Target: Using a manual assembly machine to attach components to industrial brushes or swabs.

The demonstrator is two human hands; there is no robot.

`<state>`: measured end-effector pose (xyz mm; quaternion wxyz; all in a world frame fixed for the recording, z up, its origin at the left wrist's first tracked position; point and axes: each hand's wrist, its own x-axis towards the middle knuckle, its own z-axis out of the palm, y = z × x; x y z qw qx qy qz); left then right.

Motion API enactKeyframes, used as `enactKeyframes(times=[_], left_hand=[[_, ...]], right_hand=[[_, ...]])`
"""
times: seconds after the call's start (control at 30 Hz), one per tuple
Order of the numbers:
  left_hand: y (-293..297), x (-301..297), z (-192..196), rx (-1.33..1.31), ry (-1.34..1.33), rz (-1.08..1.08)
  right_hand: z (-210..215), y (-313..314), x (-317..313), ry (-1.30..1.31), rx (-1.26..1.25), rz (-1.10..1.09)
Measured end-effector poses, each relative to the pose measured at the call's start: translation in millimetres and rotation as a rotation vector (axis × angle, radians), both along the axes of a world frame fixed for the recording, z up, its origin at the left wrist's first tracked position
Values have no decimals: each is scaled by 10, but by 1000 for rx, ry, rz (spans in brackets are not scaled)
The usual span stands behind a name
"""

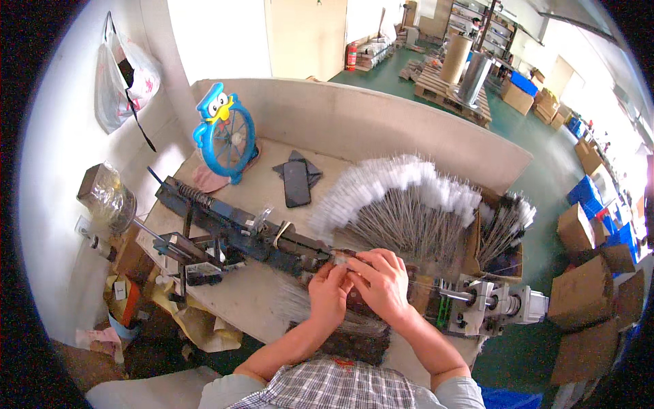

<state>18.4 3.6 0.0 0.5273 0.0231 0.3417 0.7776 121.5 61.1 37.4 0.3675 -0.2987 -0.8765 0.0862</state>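
Observation:
My left hand (330,294) and my right hand (383,285) meet at the near end of a long dark machine (245,232), fingertips pinched together. Between them is a small pale piece, mostly covered by the fingers, and I cannot make out what it is. Just beyond my right hand a large fan of thin wire brushes (409,204) with white bristle tips lies on the table (266,300). Loose fine bristles (293,300) are spread beside my left hand, on the near side of the machine.
A metal shaft unit (490,303) stands at the table's right end, near a box of dark-tipped brushes (504,232). Toward the back are a black phone (296,183) and a blue duck-shaped fan (228,136). A low partition (381,109) borders the far side. Cardboard boxes (582,293) line the right.

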Motion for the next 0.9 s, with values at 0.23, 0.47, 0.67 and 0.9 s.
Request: enactKeyframes(times=[0.23,0.47,0.67,0.9], left_hand=[[28,18,-29,28,4,-1],[46,-27,-63,49,65,-41],[-19,-56,39,27,-130,-9],[-84,-39,97,-18,-91,-98]], right_hand=[[16,15,-15,14,-29,-6],[151,35,21,8,-68,-4],[94,40,168,-172,-80,-65],[33,-76,221,-137,-123,-36]])
